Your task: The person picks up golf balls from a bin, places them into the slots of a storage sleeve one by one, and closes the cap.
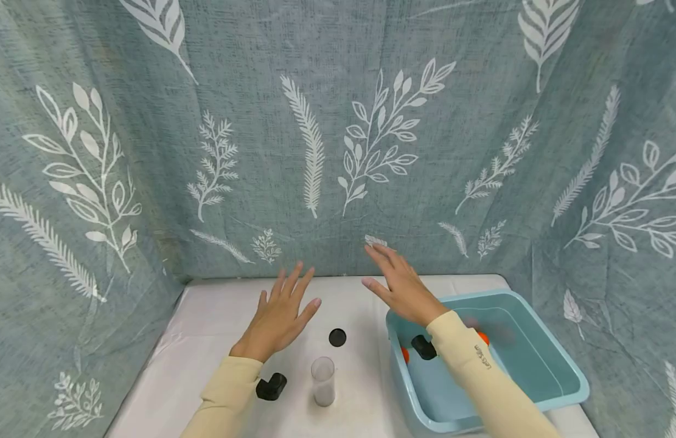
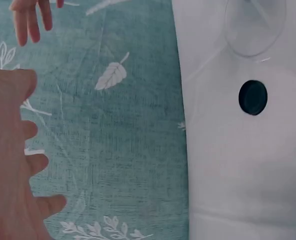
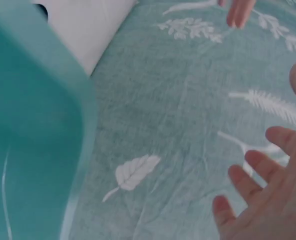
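Observation:
Both bare hands are raised with fingers spread and nothing in them. The left hand (image 1: 275, 317) is over the left part of the white table (image 1: 206, 328), palm turned down. My right hand (image 1: 406, 286) hovers near the back left corner of a light blue plastic bin (image 1: 557, 359), its sleeve crossing over the bin. Between the two arms stands a clear, see-through cylinder (image 1: 324, 389), upright. A flat black disc (image 1: 337, 337) lies just behind it, also visible as a dark disc (image 2: 253, 97) in the left wrist view.
Inside the bin are orange things (image 1: 482, 338), partly hidden by the right sleeve. Small black objects show beside the left sleeve (image 1: 228, 383) and the right sleeve (image 1: 469, 353). A grey-green leaf-patterned cloth (image 1: 327, 237) hangs behind the table and along both sides.

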A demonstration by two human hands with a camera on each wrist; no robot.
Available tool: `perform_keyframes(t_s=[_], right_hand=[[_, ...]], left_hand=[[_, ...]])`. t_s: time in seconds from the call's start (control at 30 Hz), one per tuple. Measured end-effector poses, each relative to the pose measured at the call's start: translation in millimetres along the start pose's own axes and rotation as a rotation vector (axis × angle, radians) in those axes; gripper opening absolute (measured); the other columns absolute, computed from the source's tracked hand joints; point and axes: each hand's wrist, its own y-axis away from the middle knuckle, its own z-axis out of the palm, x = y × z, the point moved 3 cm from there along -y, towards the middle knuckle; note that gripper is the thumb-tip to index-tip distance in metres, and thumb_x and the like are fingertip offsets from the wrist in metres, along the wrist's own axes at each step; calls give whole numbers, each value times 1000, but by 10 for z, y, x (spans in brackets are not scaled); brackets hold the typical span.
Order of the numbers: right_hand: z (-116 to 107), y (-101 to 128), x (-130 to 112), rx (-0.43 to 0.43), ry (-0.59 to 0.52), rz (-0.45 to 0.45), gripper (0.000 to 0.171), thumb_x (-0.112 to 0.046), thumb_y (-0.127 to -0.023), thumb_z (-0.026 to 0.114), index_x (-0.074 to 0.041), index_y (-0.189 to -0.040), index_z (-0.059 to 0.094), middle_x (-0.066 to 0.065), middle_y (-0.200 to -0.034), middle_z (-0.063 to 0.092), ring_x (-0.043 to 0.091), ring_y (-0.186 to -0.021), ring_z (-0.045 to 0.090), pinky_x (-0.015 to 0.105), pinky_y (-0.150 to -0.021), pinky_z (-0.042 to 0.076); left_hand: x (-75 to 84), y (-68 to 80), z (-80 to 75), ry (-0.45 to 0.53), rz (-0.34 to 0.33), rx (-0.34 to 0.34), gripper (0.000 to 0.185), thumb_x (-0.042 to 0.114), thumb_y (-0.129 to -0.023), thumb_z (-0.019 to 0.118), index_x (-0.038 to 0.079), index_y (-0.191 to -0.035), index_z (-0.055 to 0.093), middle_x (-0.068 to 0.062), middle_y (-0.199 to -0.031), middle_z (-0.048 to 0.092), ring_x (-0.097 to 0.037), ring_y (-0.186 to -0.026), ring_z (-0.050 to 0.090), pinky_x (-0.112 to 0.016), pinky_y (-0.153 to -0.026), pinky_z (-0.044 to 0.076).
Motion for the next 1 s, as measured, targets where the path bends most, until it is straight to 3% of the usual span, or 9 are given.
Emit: perform_keyframes(t_s=[0.1, 0.23, 0.37, 0.53, 0.67, 0.77, 1.0], right_hand=[[-53, 64, 71, 18, -82, -12, 68, -54, -104, 49, -29, -161, 24, 2, -165, 19, 28, -151, 19, 65, -115, 27], [-116, 163, 172, 30, -192, -3, 63, -50, -103, 53, -25, -157, 34, 2, -160, 25, 27, -148, 23, 62, -111, 35], [-174, 285, 326, 57, -266, 25, 51, -43, -104, 57, -22, -147, 43, 1, -148, 35, 25, -140, 35, 56, -110, 38], [-237, 459, 550, 101, -296, 63, 38, -35, -101, 64, -16, -132, 51, 5, -132, 47, 22, -123, 47, 49, -108, 41], [-286, 596, 700, 102, -303, 127, 36, -34, -99, 68, -13, -125, 53, 8, -126, 52, 24, -117, 52, 49, -105, 44], [-309, 677, 795, 87, -295, 166, 36, -32, -98, 70, -11, -123, 54, 7, -123, 55, 27, -115, 55, 50, -102, 47], [-268, 802, 943, -9, -270, 224, 34, -32, -97, 71, -11, -120, 56, 6, -118, 59, 24, -110, 57, 50, -100, 49]], left_hand=[[-28, 56, 33, 112, 11, -24, 71, 61, -105, 34, 26, -164, 15, -5, -169, 8, -39, -153, 10, -74, -112, 21], [-89, 183, 116, 329, 16, -59, 72, 58, -105, 41, 25, -163, 16, -4, -168, 16, -31, -152, 18, -63, -118, 24], [-118, 345, 313, 532, -11, -119, 70, 54, -104, 49, 29, -162, 19, 1, -166, 23, -27, -150, 26, -60, -118, 27], [-99, 555, 600, 688, 12, -180, 77, 39, -99, 66, 28, -161, 21, -1, -164, 28, -32, -148, 31, -58, -119, 27], [-98, 677, 774, 735, 39, -216, 92, 31, -88, 81, 25, -160, 23, -2, -162, 32, -35, -146, 35, -58, -118, 29], [-115, 720, 872, 743, 23, -233, 92, 33, -83, 86, 26, -156, 31, 0, -157, 39, -32, -143, 41, -56, -117, 32], [-167, 735, 1016, 769, -10, -239, 53, 29, -87, 83, 20, -133, 59, 5, -131, 62, -25, -126, 57, -45, -110, 45]])
